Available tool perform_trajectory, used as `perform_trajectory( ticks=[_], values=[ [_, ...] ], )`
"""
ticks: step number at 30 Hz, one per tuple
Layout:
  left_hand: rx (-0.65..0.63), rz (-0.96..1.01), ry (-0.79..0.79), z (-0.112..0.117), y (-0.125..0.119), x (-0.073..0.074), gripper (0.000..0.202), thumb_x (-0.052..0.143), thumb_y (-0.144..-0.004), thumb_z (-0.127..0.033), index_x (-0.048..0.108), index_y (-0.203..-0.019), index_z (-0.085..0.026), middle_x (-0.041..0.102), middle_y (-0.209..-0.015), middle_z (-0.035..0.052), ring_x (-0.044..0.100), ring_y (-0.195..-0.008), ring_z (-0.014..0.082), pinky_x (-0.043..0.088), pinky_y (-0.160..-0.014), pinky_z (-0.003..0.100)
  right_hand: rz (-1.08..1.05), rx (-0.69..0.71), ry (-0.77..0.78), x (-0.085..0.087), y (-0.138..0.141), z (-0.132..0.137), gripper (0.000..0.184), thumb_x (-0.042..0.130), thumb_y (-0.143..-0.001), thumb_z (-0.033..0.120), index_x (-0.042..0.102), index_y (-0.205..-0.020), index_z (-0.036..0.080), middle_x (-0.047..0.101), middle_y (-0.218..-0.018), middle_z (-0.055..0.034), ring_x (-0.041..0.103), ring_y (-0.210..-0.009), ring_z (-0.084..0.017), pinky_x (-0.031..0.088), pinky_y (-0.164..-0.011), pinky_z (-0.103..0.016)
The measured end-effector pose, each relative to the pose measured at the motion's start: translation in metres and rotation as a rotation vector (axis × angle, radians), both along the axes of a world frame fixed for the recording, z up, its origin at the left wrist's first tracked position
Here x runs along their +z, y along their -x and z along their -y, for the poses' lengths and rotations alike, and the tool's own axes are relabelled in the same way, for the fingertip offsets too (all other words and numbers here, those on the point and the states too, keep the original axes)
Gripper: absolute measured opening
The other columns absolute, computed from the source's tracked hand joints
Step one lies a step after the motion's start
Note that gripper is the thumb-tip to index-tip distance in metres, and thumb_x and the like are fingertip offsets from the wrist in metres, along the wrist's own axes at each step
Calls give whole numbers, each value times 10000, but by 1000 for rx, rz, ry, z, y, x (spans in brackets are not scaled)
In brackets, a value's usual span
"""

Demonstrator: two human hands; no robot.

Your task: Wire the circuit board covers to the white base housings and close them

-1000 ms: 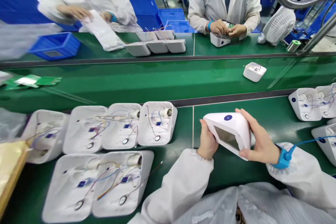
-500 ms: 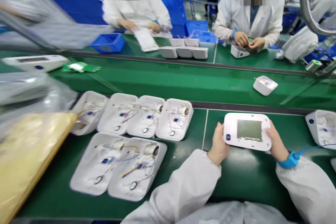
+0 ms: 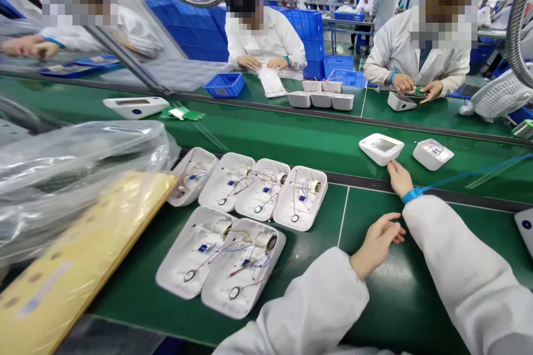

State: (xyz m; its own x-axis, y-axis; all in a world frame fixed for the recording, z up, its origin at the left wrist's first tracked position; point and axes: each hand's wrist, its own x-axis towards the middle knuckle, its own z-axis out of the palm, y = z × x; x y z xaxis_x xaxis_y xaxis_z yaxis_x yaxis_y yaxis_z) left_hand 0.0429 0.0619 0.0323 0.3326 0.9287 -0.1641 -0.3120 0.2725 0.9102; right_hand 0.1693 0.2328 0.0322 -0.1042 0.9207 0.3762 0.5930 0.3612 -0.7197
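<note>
A white device with a grey screen (image 3: 381, 148) lies face up on the green conveyor belt (image 3: 266, 136). My right hand (image 3: 398, 177) reaches out to it, fingertips at its near edge, holding nothing. A blue wrist strap (image 3: 412, 194) circles that wrist. My left hand (image 3: 378, 241) hovers open above the green bench mat (image 3: 391, 294), fingers loosely spread and empty. Several open white housings with wires (image 3: 241, 216) lie in two rows left of my hands.
Another open housing (image 3: 432, 153) sits on the belt right of the device. A clear plastic bag (image 3: 70, 172) and a yellow sheet (image 3: 79, 255) fill the left. Across the belt, people in white coats work beside blue bins (image 3: 225, 84). A white fan (image 3: 499, 97) stands far right.
The white device was in both my hands above the mat. It now lies on the belt, my right hand stretched after it and my left hand lowered, empty. The view tilted up.
</note>
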Motion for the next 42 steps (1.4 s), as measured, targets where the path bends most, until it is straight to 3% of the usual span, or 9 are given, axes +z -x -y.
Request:
perform_trajectory(
  ticks=[3, 6, 9, 11, 20, 42],
  values=[
    [-84, -153, -174, 3, 0, -4, 378, 602, -887, -447, 677, -1095, -139, 698, -966, 112, 659, -846, 210, 518, -772, 340, 60, 56, -28, -12, 4, 42, 312, 542, -889, 430, 722, -976, 191, 731, -1064, -132, 653, -1060, -286, 482, -1008, -502],
    [-160, -349, -463, 6, 0, -7, 267, 601, -870, -355, 713, -1010, -156, 709, -954, 100, 664, -848, 215, 526, -774, 330, 77, 88, -40, -15, -6, 77, 257, 543, -901, 383, 730, -932, 210, 740, -1045, -105, 654, -1069, -280, 488, -1006, -503],
    [-198, -472, -716, 9, 0, -9, 241, 613, -854, -321, 715, -993, -152, 722, -914, 96, 671, -872, 236, 521, -858, 359, 66, 52, -29, -15, -20, 92, 263, 513, -936, 377, 718, -922, 213, 743, -1009, -98, 672, -1005, -262, 524, -947, -479],
    [-214, -522, -781, 9, 1, -10, 251, 606, -861, -330, 711, -998, -147, 725, -914, 103, 671, -884, 247, 518, -877, 373, 57, 34, -10, -15, -26, 94, 266, 504, -952, 381, 710, -918, 216, 745, -996, -93, 681, -960, -251, 543, -900, -458],
    [-227, -571, -800, 8, 2, -11, 254, 592, -871, -325, 700, -1017, -147, 722, -935, 97, 664, -892, 240, 515, -869, 353, 87, 136, 30, -13, -20, 93, 224, 536, -945, 346, 714, -879, 226, 744, -940, -67, 659, -933, -249, 526, -878, -440],
    [-237, -589, -815, 10, 3, -11, 213, 619, -878, -288, 685, -1024, -149, 722, -972, 84, 662, -922, 219, 514, -896, 340, 120, 153, 15, -17, -22, 92, 167, 547, -938, 282, 697, -880, 235, 737, -948, -55, 649, -954, -252, 511, -889, -429]
  ],
)
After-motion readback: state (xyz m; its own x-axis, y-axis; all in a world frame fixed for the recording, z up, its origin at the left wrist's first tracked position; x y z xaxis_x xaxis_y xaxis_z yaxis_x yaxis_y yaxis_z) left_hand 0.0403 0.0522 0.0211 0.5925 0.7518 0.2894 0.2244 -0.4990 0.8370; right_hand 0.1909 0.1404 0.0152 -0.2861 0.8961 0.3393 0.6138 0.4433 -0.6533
